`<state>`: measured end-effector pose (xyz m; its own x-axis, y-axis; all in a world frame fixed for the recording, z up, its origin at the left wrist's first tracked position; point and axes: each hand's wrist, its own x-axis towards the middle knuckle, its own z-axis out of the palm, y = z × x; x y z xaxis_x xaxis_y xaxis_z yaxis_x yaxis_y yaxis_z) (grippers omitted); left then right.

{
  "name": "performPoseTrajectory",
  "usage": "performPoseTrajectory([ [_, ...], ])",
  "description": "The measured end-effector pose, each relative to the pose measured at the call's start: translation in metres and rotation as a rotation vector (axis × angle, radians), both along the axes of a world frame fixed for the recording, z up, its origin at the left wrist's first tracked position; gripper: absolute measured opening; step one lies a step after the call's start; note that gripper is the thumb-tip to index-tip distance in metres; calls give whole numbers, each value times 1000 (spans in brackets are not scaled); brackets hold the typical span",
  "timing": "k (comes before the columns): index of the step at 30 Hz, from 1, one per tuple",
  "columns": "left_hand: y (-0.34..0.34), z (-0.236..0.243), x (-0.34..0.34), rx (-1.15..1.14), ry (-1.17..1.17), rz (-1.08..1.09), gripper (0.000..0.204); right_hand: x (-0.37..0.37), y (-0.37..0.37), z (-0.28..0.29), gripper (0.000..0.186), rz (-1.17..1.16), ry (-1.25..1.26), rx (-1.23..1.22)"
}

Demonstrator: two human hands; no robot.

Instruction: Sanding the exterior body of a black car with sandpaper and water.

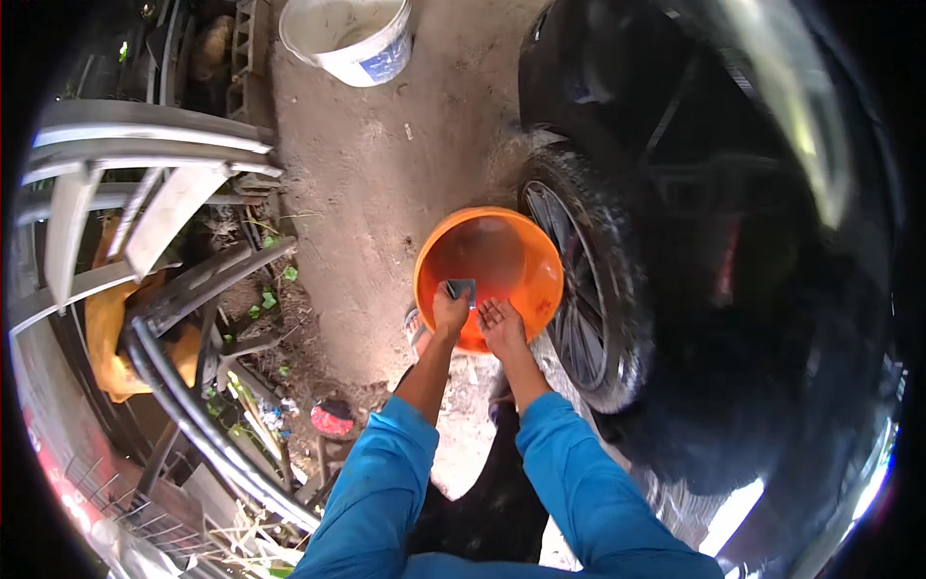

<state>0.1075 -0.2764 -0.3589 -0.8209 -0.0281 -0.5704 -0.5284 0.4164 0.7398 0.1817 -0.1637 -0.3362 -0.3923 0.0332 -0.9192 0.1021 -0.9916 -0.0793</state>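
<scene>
An orange bucket stands on the ground in front of me, with murky liquid showing inside. Over its near side, my left hand is closed around a small, dark grey, rectangular object; its exact kind is not clear. Beside it my right hand is turned palm up with the fingers slightly curled and apart. Nothing plainly visible lies in that palm. Both hands are above the bucket's near rim, close together but not touching.
A black car fills the right side, its wheel close beside the bucket. A white bucket stands farther off on the dirt ground. Stacked frames and wood, a yellow-orange item and a red object lie left.
</scene>
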Motion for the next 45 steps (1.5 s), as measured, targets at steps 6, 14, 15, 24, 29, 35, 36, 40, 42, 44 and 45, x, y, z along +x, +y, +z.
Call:
performPoseTrajectory([
  [6, 55, -186, -3, -102, -54, 48, 32, -20, 33, -164, 48, -179, -161, 68],
  [14, 28, -256, -16, 736, -218, 251, 41, -56, 44, -198, 25, -98, 393, 120],
  [15, 8, -235, -33, 820, -237, 299, 42, -82, 23, -159, 22, -186, 505, -21],
  [24, 148, 337, -15, 1154, -347, 148, 43, -63, 105, 417, 33, -469, 922, -67],
  [29, 263, 500, 14, 722, 640, -295, 56, -19, 207, 547, 20, 413, 70, 2166],
  [35, 317, 518, 44, 135, 1013, -748, 69, 23, 285, 605, 33, 982, 181, 2426],
  [36, 321, 517, 29, 78, 1073, -723, 70, 22, 292, 607, 33, 966, 206, 2427],
  [40, 369, 526, -86, -104, 1140, -525, 60, 6, 310, 620, 33, 1030, 330, 2410],
  [42, 373, 524, -69, -97, 1108, -567, 62, -7, 335, 618, 30, 953, 322, 2561],
  [44, 358, 515, -12, -16, 1130, -624, 66, -18, 360, 609, 28, 843, 245, 2396],
  [45, 348, 514, 23, 20, 1107, -708, 71, -19, 374, 609, 27, 744, 173, 2240],
])
